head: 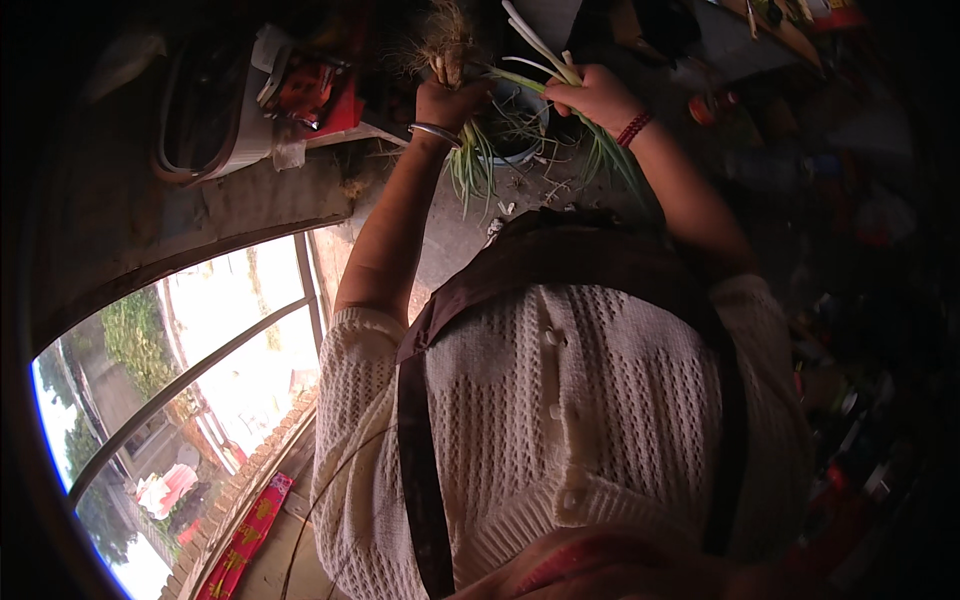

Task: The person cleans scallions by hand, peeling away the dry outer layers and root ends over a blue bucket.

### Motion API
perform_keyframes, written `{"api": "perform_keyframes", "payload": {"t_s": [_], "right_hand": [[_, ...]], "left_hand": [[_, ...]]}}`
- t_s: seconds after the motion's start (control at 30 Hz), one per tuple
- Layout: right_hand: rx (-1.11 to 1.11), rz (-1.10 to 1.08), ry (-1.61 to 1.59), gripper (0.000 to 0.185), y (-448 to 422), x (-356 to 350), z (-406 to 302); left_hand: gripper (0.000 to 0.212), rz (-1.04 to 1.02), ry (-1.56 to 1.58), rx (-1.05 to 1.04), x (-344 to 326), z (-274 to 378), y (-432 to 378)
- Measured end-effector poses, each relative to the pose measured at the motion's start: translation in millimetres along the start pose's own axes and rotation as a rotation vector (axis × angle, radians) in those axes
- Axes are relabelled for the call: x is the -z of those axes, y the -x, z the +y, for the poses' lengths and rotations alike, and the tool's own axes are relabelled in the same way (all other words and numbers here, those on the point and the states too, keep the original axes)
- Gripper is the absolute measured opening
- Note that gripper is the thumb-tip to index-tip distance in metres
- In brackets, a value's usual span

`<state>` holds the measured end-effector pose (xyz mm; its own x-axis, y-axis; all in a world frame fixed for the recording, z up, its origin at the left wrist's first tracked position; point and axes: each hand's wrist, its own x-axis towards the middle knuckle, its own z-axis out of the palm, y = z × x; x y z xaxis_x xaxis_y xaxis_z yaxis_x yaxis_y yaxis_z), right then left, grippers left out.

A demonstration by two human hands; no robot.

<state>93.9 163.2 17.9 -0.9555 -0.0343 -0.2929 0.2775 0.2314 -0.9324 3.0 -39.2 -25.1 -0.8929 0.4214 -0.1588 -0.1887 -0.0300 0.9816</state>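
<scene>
My left hand [452, 103] is closed around a bunch of scallions with dry, tangled roots [450, 39] sticking out above the fist. Green leaves [470, 166] of that bunch hang below the hand. In my right hand [598, 100] are several scallions, their smooth white stalks [534, 31] pointing up and left, their green leaves [609, 154] trailing down past the wrist. Between and just beyond the hands stands a round bucket or basin [517, 159] with a pale rim. Thin green and dark scraps lie in it and over its edge.
Loose scraps [553, 191] litter the grey floor near the basin. To the left, a white, dark-rimmed container [240, 127] stands beside a red package [304, 94]. A bright window [225, 322] fills the lower left. Shadowed clutter, including a red-capped item [712, 109], lies right.
</scene>
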Motion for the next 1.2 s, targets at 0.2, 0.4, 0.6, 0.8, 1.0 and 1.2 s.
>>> {"api": "perform_keyframes", "payload": {"t_s": [0.2, 0.4, 0.6, 0.8, 1.0, 1.2], "right_hand": [[-0.133, 0.02, -0.143, 0.02, 35.9, 26.1, 8.3], [-0.213, 0.146, -0.118, 0.019, 76.1, 51.3, 29.7], [-0.226, 0.278, -0.065, 0.018, 101.6, 73.1, 54.0], [-0.191, 0.295, -0.147, 0.02, 88.9, 58.4, 59.6], [-0.166, 0.314, -0.195, 0.021, 75.3, 43.0, 51.0], [-0.002, 0.351, -0.27, 0.02, 54.9, 9.2, 28.0]], "left_hand": [[0.018, 0.261, 0.062, 0.009, 18.8, -14.9, -20.0], [0.025, 0.408, 0.19, 0.098, 32.2, -15.6, -36.9], [0.024, 0.215, -0.067, 0.12, 30.1, -15.5, -55.9], [0.026, -0.179, -0.135, 0.008, 16.1, -32.3, -60.0], [0.024, -0.156, -0.008, -0.056, -4.5, -22.6, -43.0], [0.023, -0.119, 0.096, 0.053, -55.1, -1.6, 3.8]]}}
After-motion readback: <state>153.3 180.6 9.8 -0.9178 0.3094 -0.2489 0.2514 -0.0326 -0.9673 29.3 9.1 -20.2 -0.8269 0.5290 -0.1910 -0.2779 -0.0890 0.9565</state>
